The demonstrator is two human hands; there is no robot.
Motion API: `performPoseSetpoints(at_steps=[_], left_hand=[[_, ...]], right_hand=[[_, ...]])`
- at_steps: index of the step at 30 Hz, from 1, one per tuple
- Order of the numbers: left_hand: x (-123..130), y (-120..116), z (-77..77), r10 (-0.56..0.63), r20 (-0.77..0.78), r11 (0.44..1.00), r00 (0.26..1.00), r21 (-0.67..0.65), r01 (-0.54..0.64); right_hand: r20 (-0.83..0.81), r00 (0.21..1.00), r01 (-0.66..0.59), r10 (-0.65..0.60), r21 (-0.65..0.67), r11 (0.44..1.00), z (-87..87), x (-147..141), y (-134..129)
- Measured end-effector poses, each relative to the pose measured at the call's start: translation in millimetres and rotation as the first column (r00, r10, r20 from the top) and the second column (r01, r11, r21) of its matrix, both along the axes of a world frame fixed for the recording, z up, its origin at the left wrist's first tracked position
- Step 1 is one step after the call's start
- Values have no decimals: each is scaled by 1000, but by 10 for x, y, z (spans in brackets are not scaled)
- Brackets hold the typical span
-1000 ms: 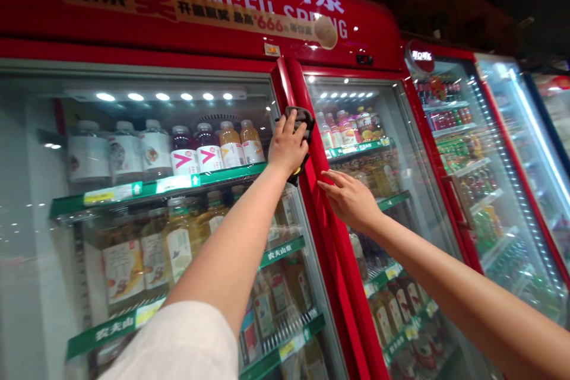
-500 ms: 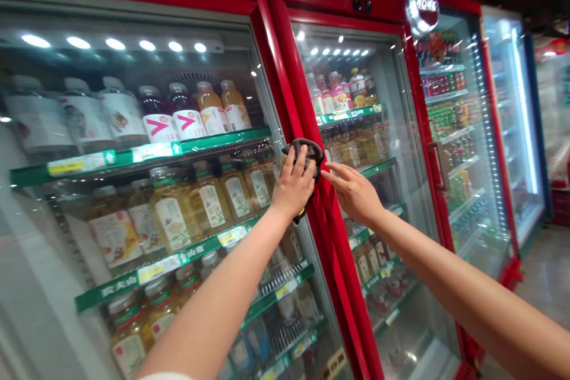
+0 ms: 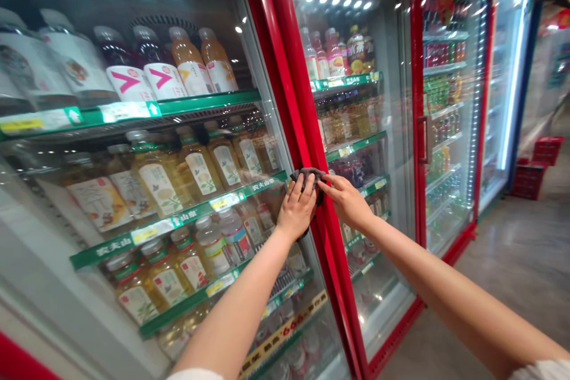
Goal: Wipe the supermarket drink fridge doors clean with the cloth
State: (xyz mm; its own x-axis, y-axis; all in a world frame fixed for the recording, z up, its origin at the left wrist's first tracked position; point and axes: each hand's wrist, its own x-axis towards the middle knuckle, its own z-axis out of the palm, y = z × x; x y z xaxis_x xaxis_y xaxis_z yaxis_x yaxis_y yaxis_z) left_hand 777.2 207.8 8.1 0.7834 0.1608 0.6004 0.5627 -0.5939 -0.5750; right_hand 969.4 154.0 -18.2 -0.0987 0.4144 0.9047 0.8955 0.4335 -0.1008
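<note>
My left hand (image 3: 299, 208) presses a dark grey cloth (image 3: 307, 174) against the red door frame (image 3: 291, 89) between two glass doors of a drinks fridge. Its fingers lie over the cloth, which bunches out around them. Just to the right, my right hand (image 3: 347, 202) reaches to the same frame with its fingers stretched out. Those fingertips meet the right edge of the cloth; I cannot tell whether they grip any of it. Behind the left glass door (image 3: 267, 101) stand rows of bottled drinks (image 3: 202, 172) on green-edged shelves.
The right glass door (image 3: 392, 101) shows more bottles on shelves. Farther right is another red fridge with a door handle (image 3: 423, 139), then a lit cabinet (image 3: 503, 89). Red boxes (image 3: 528, 178) sit on the grey floor (image 3: 503, 249) at the far right.
Both hands and the cloth are lower along the red frame. My right fingertips have come closer to the cloth. The view has tilted downward, showing more floor.
</note>
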Motion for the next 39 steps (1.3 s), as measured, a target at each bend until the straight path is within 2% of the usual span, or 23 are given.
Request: performPoseSetpoints(at_steps=[3, 6, 9, 12, 14, 17, 20, 24, 29, 31, 33, 35, 37, 39], left_hand=[[-39, 8, -214, -12, -18, 1000, 1000, 20, 12], [-68, 33, -324, -17, -29, 995, 999, 101, 20], [-123, 47, -313, -14, -27, 988, 1000, 151, 18], [-210, 30, -182, 36, 54, 985, 998, 164, -44], [-261, 3, -28, 83, 136, 981, 987, 162, -105], [-285, -38, 288, 145, 243, 974, 959, 137, -182], [-236, -40, 682, 155, 229, 974, 961, 127, -188], [-112, 27, 1339, 96, 113, 981, 989, 157, -113], [97, 123, 2288, 77, 188, 968, 979, 220, -119], [188, 150, 2568, 69, 226, 964, 972, 237, -123], [263, 168, 2717, 50, 273, 963, 961, 243, -119], [306, 176, 2726, 32, 311, 965, 950, 238, -111], [307, 173, 2621, 25, 316, 968, 948, 229, -102], [271, 161, 2443, 21, 283, 971, 959, 223, -87]], right_hand=[[-13, 1000, -27, 26, -19, 999, -192, -27, -12], [-23, 999, -31, 30, -41, 999, -278, -53, -34], [-17, 999, -43, 42, -36, 998, -230, -99, -67], [18, 995, -93, 93, -1, 996, -67, -169, -105], [46, 991, -127, 126, 34, 991, 78, -215, -131], [76, 988, -139, 133, 92, 986, 297, -257, -165], [68, 993, -105, 97, 136, 985, 481, -264, -186], [49, 997, -62, 54, 179, 982, 688, -248, -185], [62, 998, -17, 3, 223, 975, 1093, -227, -104], [60, 998, 9, -23, 235, 972, 1306, -220, -51], [50, 998, 34, -48, 242, 970, 1494, -212, 2], [32, 997, 57, -67, 242, 969, 1604, -200, 44], [19, 997, 68, -75, 236, 969, 1608, -191, 70], [18, 997, 67, -73, 226, 972, 1516, -186, 76]])
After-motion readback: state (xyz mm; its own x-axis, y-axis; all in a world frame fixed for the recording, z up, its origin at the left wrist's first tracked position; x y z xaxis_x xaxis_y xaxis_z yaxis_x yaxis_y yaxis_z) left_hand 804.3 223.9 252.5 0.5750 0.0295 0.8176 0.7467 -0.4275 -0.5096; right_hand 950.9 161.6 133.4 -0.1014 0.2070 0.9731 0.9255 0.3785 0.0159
